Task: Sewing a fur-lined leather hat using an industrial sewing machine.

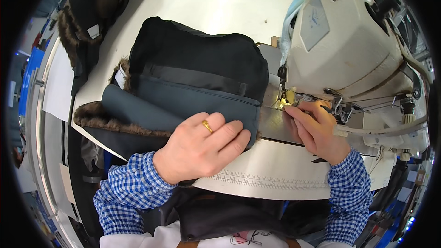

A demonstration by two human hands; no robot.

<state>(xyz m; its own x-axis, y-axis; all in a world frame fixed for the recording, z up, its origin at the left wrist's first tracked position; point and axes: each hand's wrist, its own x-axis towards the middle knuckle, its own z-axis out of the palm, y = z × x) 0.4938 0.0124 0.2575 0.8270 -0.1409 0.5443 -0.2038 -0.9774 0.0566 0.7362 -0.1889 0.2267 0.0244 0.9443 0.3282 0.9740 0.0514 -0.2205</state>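
Observation:
A dark sewn fabric piece (pixel 197 53) with brown fur edging (pixel 115 121) lies on the table left of the sewing machine (pixel 344 50). My left hand (pixel 202 144), a ring on one finger, is closed with curled fingers on the blue-grey panel (pixel 220 108) of this piece, near its right edge. At the lit needle area (pixel 285 100), my right hand (pixel 317 126) has thumb and forefinger pinched together. Whatever lies between those fingertips is too small to make out. A dark pointed tip (pixel 318 160) shows beneath this hand; the rest of it is hidden.
The white table (pixel 193 0) has a printed ruler scale (pixel 271 181) along its front edge. Another dark fur-trimmed piece (pixel 94 18) hangs over the far left side. The machine's bulky head stands at the right, with threads and a hose (pixel 386 131) beside my right hand.

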